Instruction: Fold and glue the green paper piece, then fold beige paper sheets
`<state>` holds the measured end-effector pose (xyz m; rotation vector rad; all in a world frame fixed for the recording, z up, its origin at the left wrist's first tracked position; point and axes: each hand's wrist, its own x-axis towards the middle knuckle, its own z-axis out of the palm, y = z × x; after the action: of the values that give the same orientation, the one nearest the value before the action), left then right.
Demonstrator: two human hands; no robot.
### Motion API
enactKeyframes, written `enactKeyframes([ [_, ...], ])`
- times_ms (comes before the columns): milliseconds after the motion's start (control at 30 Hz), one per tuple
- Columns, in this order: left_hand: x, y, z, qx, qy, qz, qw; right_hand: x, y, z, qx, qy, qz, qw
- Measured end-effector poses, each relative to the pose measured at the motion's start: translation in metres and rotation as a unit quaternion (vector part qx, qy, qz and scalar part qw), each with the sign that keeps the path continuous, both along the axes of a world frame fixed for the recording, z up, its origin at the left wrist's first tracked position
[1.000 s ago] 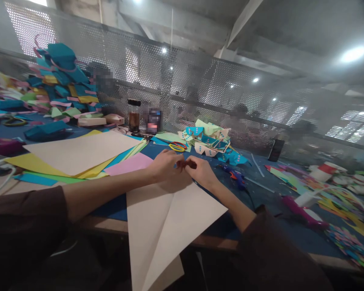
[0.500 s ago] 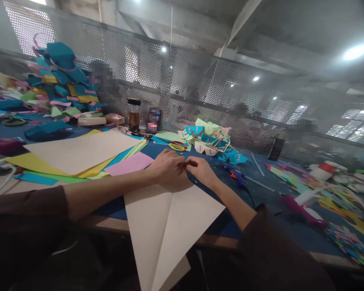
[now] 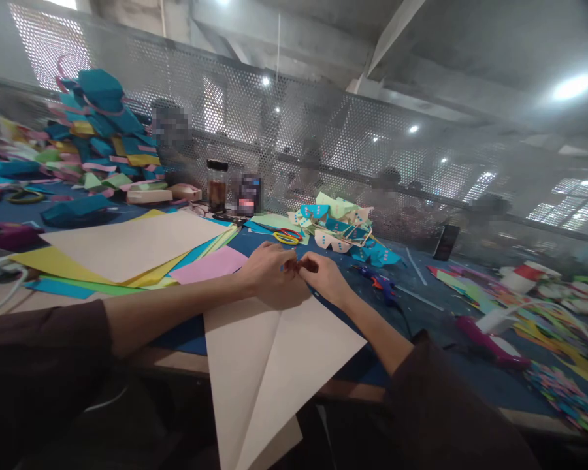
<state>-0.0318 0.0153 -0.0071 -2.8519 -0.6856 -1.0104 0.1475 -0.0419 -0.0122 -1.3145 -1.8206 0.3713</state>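
A large cream sheet of paper (image 3: 279, 365), with a crease down its middle, lies at the table's front edge, and its lower part hangs over that edge. At its far end my left hand (image 3: 273, 271) rests with curled fingers on the paper. My right hand (image 3: 322, 274) meets it there, thumb and forefinger pinched at the paper's far tip. Both hands appear closed on the sheet, though the fingers partly hide the spot they grip. A pink sheet (image 3: 210, 264) lies just left of my left hand.
Stacked coloured paper (image 3: 137, 245) lies left. Scissors (image 3: 287, 237) and decorated paper pieces (image 3: 343, 225) sit beyond my hands. A blue glue gun (image 3: 379, 282) is at right, with a purple-and-white power strip (image 3: 494, 343) farther right. A lidded jar (image 3: 217, 186) stands at the back.
The paper has shifted slightly, its right corner a little to the right and lower. Both hands stay almost in the same place, still together at the far tip.
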Motion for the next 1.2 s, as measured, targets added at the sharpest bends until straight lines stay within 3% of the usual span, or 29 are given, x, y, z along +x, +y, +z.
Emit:
enactKeyframes([
  [167, 0.001, 0.0, -0.002, 0.028, 0.02, 0.004, 0.999, -0.001, -0.002, 0.001, -0.001, -0.013, 0.004, 1.0],
  [433, 0.001, 0.001, -0.002, 0.058, 0.02, -0.033, 0.998, 0.002, 0.003, -0.003, -0.047, 0.06, 0.045, 0.996],
  [567, 0.0, 0.004, -0.003, 0.01, -0.008, -0.013, 1.0, 0.003, 0.007, -0.006, -0.061, 0.078, 0.039, 0.994],
  [767, -0.001, 0.009, 0.001, -0.114, -0.074, 0.075, 0.988, 0.007, 0.006, -0.005, -0.094, 0.042, -0.016, 0.995],
  [867, -0.002, 0.011, 0.004, -0.148, -0.066, 0.068, 0.984, 0.011, 0.009, -0.007, -0.095, 0.016, -0.022, 0.995],
  [1000, -0.003, 0.009, 0.004, -0.05, -0.056, 0.035, 0.997, 0.017, 0.014, -0.011, -0.099, -0.021, -0.064, 0.993],
  [1200, -0.007, 0.007, -0.011, 0.018, 0.09, -0.027, 0.995, 0.021, 0.012, -0.009, -0.118, -0.009, -0.099, 0.988],
])
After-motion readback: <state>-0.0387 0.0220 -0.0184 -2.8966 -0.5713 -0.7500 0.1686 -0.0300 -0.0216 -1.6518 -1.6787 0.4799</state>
